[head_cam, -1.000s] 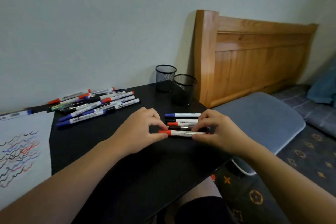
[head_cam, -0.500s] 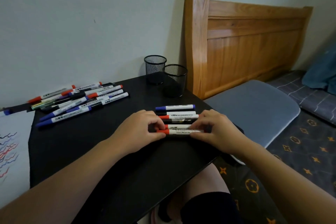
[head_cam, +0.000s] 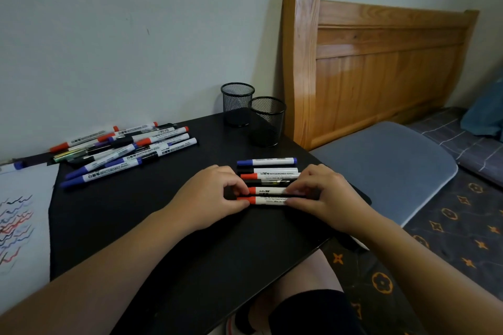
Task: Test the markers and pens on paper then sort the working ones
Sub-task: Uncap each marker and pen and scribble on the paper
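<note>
A neat row of several whiteboard markers (head_cam: 268, 179) lies side by side at the right of the black table (head_cam: 152, 226), a blue-capped one (head_cam: 266, 162) farthest from me. My left hand (head_cam: 209, 196) pinches the cap end of the nearest red-capped marker (head_cam: 268, 200). My right hand (head_cam: 326, 196) pinches its other end. A loose pile of markers and pens (head_cam: 122, 149) sits at the table's far left. White paper (head_cam: 21, 220) with red, blue and black squiggles lies at the left edge.
Two black mesh pen cups (head_cam: 253, 114) stand at the table's back right corner. A wooden headboard (head_cam: 367, 68) rises right of them, with a grey cushion (head_cam: 386, 168) beside the table. My knees show under the table's near edge.
Both hands stay on the nearest red-capped marker in the row. The view has shifted to the right, so the paper and pile sit further left in frame.
</note>
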